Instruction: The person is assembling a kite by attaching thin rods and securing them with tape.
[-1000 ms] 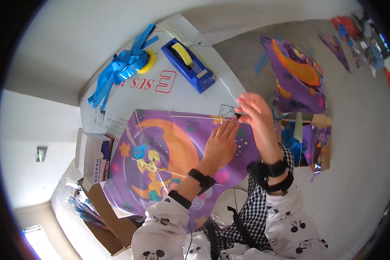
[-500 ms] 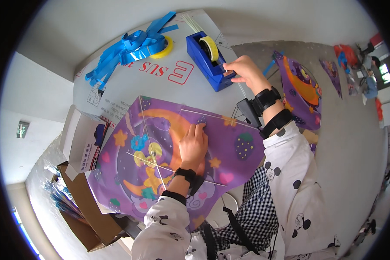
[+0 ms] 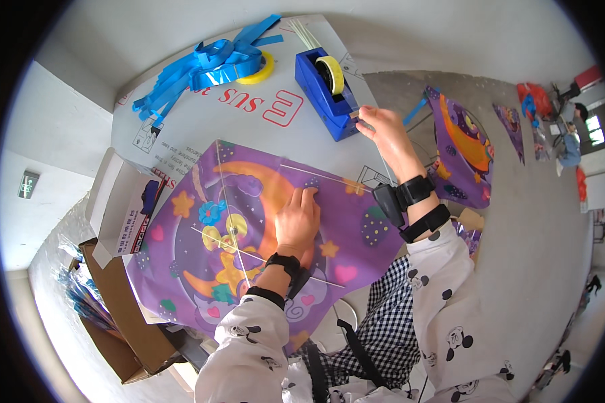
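A purple kite sheet [image 3: 383, 252], printed with an orange moon and stars, is spread over the near part of the table. Thin white rods [image 3: 223, 191] lie across it, two of them crossing. My left hand [image 3: 297, 220] rests on the sheet, fingers stretched out over the moon print. Beyond the sheet stands a blue tape dispenser [image 3: 308, 82] with a yellow-edged tape roll [image 3: 338, 79] in it. My right hand [image 3: 388, 134] is at its front end, thumb and fingers pinched on the end of the tape [image 3: 355, 114].
A tangle of blue ribbon [image 3: 215, 64] and a yellow tape roll [image 3: 265, 70] lie at the far left. White sticks [image 3: 302, 33] stand behind the dispenser. An opened carton [image 3: 124, 208] and a brown box [image 3: 131, 316] are at the left. Another purple kite [image 3: 460, 148] is at right.
My right hand has closed from a looser pose into a pinch at the dispenser and shifted slightly right and nearer. My left hand stays on the sheet.
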{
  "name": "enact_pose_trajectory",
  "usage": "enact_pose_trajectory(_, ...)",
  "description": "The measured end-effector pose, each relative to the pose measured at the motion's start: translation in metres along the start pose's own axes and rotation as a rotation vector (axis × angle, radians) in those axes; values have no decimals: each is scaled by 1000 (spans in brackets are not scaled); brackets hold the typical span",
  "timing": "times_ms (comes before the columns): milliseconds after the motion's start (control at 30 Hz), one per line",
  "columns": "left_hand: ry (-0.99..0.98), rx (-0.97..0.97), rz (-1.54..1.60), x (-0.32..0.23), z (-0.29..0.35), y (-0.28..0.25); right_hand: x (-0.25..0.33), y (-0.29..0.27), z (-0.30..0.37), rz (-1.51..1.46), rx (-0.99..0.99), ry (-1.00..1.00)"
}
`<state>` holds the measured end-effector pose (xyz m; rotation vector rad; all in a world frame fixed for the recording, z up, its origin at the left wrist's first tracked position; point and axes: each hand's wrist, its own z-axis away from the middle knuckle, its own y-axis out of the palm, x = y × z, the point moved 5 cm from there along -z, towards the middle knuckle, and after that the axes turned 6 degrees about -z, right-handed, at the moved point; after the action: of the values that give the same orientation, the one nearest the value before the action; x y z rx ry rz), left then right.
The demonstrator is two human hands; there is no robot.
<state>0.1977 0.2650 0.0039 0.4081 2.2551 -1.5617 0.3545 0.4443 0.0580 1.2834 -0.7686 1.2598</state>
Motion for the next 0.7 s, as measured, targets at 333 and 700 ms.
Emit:
enact_pose_trajectory(333, 40, -26, -34, -1, -1, 1, -16, -15, 0, 24, 66, -42)
enact_pose_trajectory(700, 33, 8, -8, -13, -4, 9, -83, -62, 8, 19, -129, -237)
